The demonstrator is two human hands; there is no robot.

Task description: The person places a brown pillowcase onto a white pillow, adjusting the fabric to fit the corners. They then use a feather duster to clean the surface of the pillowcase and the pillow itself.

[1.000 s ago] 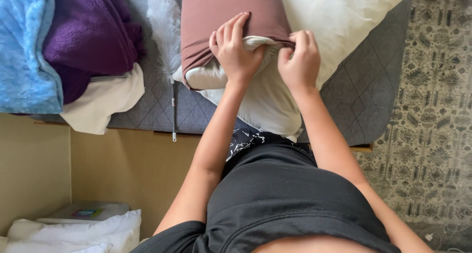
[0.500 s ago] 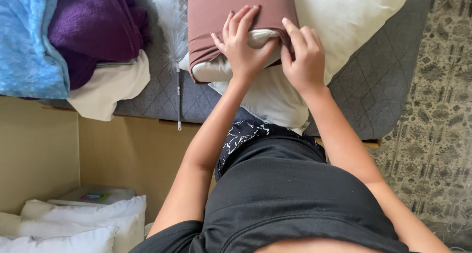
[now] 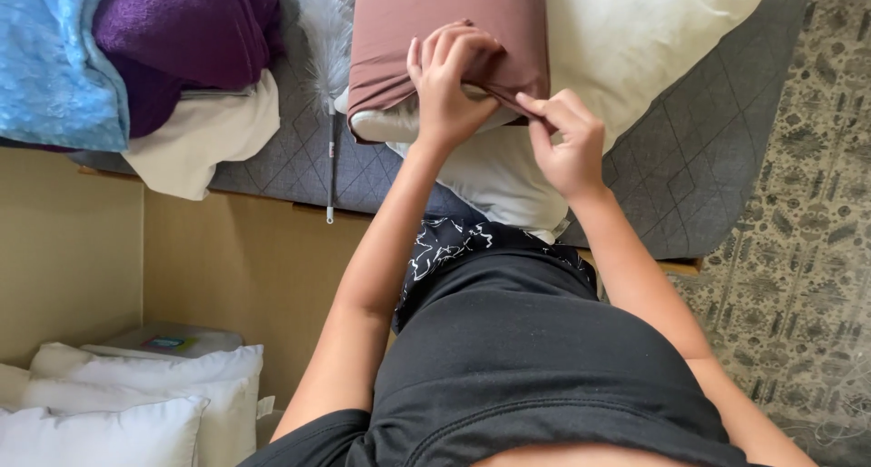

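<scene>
While both hands work at the open end of the brown pillowcase (image 3: 435, 41), the white pillow (image 3: 390, 122) sticks out only a little at the near edge, lying on the grey quilted mattress (image 3: 689, 186) w/ a bigger white pillow (image 3: 635, 50) under and beside it. Left hand (image 3: 449, 86) is curled shut over the case hem, fingers bunching the fabric against the pillow corner. Right hand (image 3: 567, 145) pinches the hem btwn thumb and forefinger, other fingers loosely folded; a tight ridge of cloth runs btwn the two grips.

Risks, as I judge them: the pinch is small, so a firm tug could let the hem slip out & snap back up the pillow. Uneven pull, one side ahead of the other, would likely twist the case and leave the corner bunched. Pillow sits close to the mattress edge; a hard pull toward the body might drag it off to the floor. Purple blanket (image 3: 181, 32) & blue blanket (image 3: 50, 59) lie well apart, no snag there.
</scene>
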